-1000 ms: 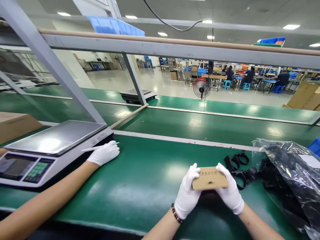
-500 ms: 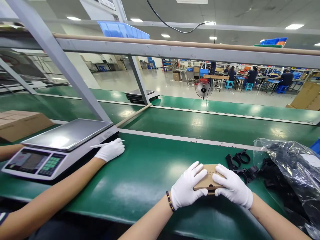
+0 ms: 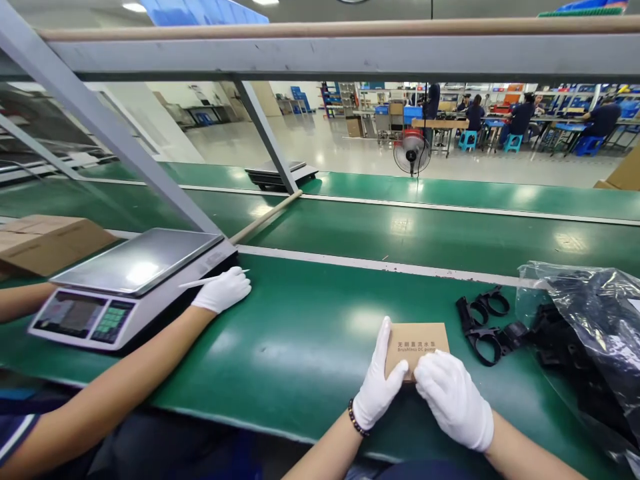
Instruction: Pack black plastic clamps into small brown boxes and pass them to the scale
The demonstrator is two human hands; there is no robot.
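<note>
Green conveyor bench (image 3: 300, 333): fills the lower view, crossed by a white stripe.

Grey steel frame (image 3: 320, 57): overhead rail at 12 o'clock, with diagonal struts running down to the left.

Clear plastic bag of black parts (image 3: 595, 320): on the bench at 3 o'clock of the hands.

Weighing scale (image 3: 130, 280): at 9 o'clock, steel pan on top, keypad facing the near edge.

Cardboard carton (image 3: 45, 240): beyond the scale, at the far left.

Co-worker's gloved hand (image 3: 223, 291): just beside the scale's right corner, holding a thin white stick.

Small cardboard box (image 3: 416, 343): lying flat on the bench at 6 o'clock, printed top face up.

Right hand (image 3: 453, 397): white glove, resting over the box's near edge, fingers curled loosely on it.

Left hand (image 3: 379, 387): white glove, fingers straight along the box's left side, thumb pressed to its near corner.

Loose black ring clips (image 3: 483, 327): between box and bag, at 2 o'clock of the box.
</note>
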